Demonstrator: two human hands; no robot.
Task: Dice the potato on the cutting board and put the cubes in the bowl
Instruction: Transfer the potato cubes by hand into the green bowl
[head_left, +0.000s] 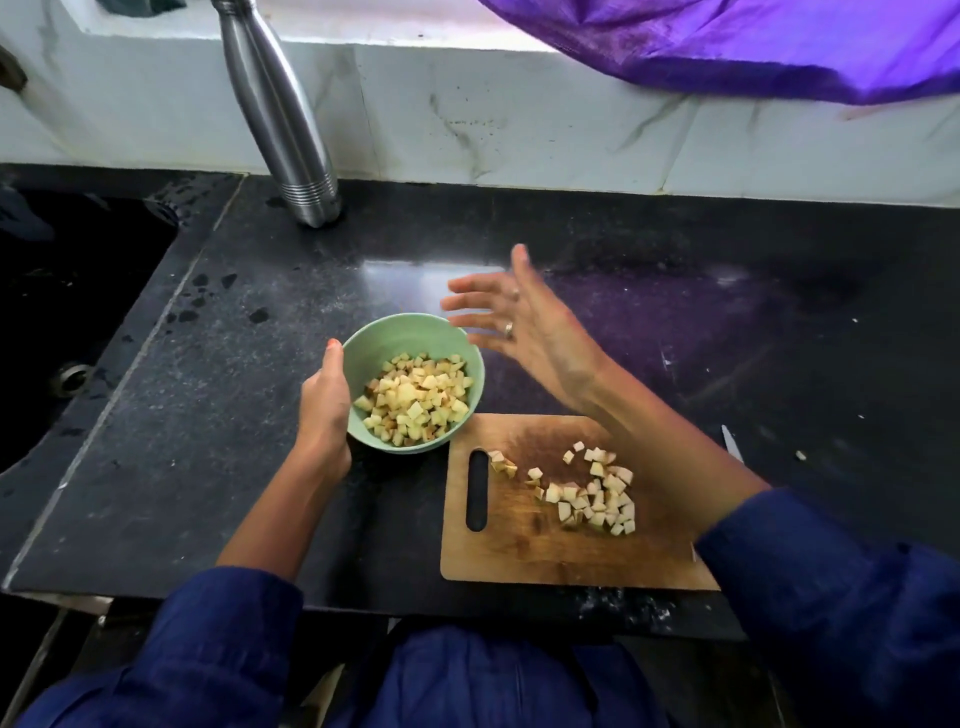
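Transfer stage, by judgement: dicing is looking finished, and cubes are being moved from board to bowl in batches.

Bowl (413, 382): pale green, sitting on the dark counter (249, 364) just beside the far left corner of the cutting board (519, 545), tipped slightly toward the board, and already holding a good heap of potato cubes.

Left hand (324, 410): wrapping around the bowl's near-left wall with curled fingers, steadying it.

Right hand (511, 325): hovering above the counter just right of the bowl's far rim, fingers straight and spread, holding nothing; its outline is blurred.

Remaining cubes (597, 493): lying loose on the right half of the board, a few strays sitting nearer the handle slot (477, 491).

Cutting board orientation: long axis is running left to right across the counter's near edge, with the slot end pointing left toward the bowl.

Next move, as a judgement: the right hand is needing to gather the leftover cubes and carry or sweep them over the slot end into the bowl.
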